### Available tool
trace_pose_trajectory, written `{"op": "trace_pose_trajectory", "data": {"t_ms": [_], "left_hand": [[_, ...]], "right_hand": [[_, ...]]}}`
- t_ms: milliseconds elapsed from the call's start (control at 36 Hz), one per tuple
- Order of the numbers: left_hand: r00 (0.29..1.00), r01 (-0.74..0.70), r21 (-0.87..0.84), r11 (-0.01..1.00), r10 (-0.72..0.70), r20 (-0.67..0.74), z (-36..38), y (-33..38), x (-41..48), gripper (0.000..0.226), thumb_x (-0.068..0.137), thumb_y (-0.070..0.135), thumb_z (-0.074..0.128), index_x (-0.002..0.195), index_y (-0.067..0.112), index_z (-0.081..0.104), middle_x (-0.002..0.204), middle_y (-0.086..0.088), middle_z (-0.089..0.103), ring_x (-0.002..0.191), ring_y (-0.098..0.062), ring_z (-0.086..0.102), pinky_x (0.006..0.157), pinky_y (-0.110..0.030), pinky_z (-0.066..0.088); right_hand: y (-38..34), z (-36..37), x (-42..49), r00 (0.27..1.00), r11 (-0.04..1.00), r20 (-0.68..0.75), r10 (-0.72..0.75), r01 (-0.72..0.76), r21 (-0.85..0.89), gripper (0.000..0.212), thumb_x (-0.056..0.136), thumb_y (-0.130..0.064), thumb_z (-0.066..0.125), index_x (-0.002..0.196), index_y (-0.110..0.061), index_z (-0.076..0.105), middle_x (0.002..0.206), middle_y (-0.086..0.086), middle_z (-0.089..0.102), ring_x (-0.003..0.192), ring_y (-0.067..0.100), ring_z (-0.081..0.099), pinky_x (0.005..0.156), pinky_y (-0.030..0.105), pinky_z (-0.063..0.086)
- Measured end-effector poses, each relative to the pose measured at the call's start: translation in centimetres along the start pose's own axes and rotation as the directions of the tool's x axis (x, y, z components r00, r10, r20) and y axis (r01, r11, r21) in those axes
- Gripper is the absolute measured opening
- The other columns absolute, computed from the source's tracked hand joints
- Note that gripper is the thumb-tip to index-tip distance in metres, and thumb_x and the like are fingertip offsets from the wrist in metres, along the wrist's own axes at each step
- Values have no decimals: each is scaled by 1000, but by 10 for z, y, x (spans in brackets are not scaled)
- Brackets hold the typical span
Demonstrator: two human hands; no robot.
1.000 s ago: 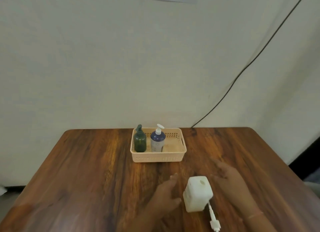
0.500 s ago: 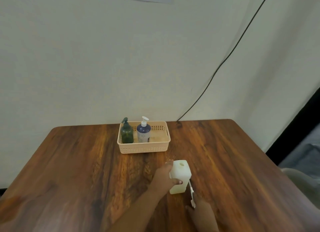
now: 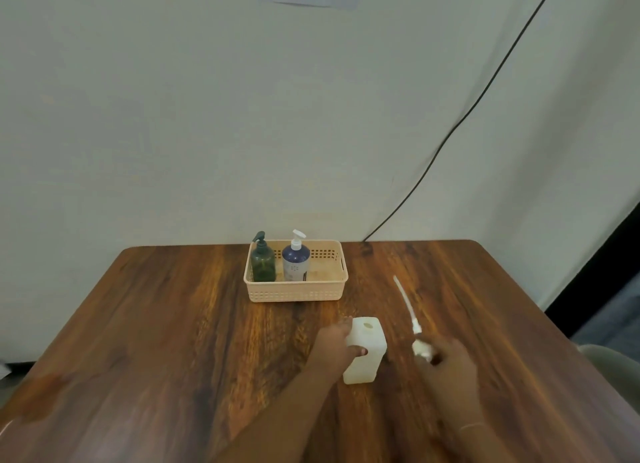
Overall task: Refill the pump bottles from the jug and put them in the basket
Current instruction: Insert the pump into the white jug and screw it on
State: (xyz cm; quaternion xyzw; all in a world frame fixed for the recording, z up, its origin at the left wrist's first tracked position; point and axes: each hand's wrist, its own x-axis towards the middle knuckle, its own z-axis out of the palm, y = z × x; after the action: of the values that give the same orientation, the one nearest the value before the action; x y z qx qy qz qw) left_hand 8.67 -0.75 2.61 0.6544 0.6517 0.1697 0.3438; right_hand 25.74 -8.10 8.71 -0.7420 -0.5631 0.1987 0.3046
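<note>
Head view, my left hand [image 3: 334, 346]: wrapped around the left side of the white bottle, thumb pressed on its front face, fingers curled behind it.
Head view, white bottle [image 3: 365, 350]: a square, pale bottle standing upright on the table, near the front and a little right of centre; its round neck hole is open on top (no pump in it).
Head view, my right hand [image 3: 446, 365]: closed around the head of the white pump, just right of the bottle and apart from it.
Head view, white pump [image 3: 412, 319]: its head sits in my fingers and its long thin tube points up and away from me, slanting left; the picture is blurred here, so I cannot tell finer detail.
Head view, basket [image 3: 298, 293]: a beige slotted basket at the back middle of the table, well beyond the white bottle.
Head view, green pump bottle [image 3: 263, 263]: upright in the basket's left end.
Head view, blue pump bottle [image 3: 296, 260]: upright just beside the green one, white pump on top; the basket's right half is bare.
Head view, table [image 3: 156, 341]: dark brown wood grain.
</note>
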Motion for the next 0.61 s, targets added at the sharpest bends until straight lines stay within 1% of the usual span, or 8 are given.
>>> {"op": "trace_pose_trajectory", "data": {"t_ms": [56,83,167,222,361,417,472,611], "left_hand": [[1000,6,-13,1000,-6,5,1,-1,1,74,83,36,67,145,20,31,144,0,46,128,-20,46,105,-30,38],[1000,4,-18,1000,-4,3,1,-1,1,74,82,36,67,145,21,32,144,0,46,127,-20,47,105,-30,38],[1000,-10,-39,999,10,-7,3,-4,2,71,81,35,68,143,22,36,142,2,48,125,-18,48,103,-28,39],[1000,-12,-53,999,11,-15,4,-5,3,70,81,35,68,143,23,37,141,2,49,124,-17,49,102,-28,40],[1000,-1,-40,999,0,-12,6,-7,5,70,84,34,67,145,22,34,142,2,48,126,-18,48,105,-31,40],[1000,5,-38,999,-5,-8,6,-6,5,70,84,34,67,144,23,34,142,2,48,126,-18,48,105,-32,41],[1000,6,-41,999,-6,-6,6,-6,5,70,83,34,67,144,23,34,142,2,48,126,-18,49,105,-33,40],[1000,-1,-29,1000,1,-12,6,-7,6,71,83,36,67,144,24,33,142,2,48,126,-18,48,105,-32,40]], "right_hand": [[-19,-33,2,991,988,39,-130,132,-81,27,78,-9,66,103,-20,71,87,4,63,73,13,56,59,17,37],[-29,-48,0,984,979,80,-159,168,-118,23,78,-12,67,98,-21,73,82,1,64,70,9,57,56,14,36],[-51,-80,-12,964,970,228,-134,175,-169,14,72,-23,70,83,-30,75,69,-6,68,64,6,59,49,14,39],[-61,-89,-21,951,969,293,-101,161,-189,13,68,-26,69,78,-32,75,68,-7,70,64,5,61,49,16,42],[-72,-85,-27,941,954,324,-92,176,-242,9,72,-27,66,72,-27,75,62,-3,66,52,5,52,42,13,36],[-76,-84,-25,937,954,344,-68,161,-252,11,73,-25,66,75,-22,76,69,-1,68,58,7,55,44,13,33],[-78,-84,-23,936,952,348,-50,150,-267,12,73,-25,66,79,-20,76,76,0,71,64,10,59,47,15,34],[-82,-91,-19,949,955,302,-88,167,-245,13,71,-25,68,80,-23,77,69,-2,69,63,11,60,48,18,38]]}}
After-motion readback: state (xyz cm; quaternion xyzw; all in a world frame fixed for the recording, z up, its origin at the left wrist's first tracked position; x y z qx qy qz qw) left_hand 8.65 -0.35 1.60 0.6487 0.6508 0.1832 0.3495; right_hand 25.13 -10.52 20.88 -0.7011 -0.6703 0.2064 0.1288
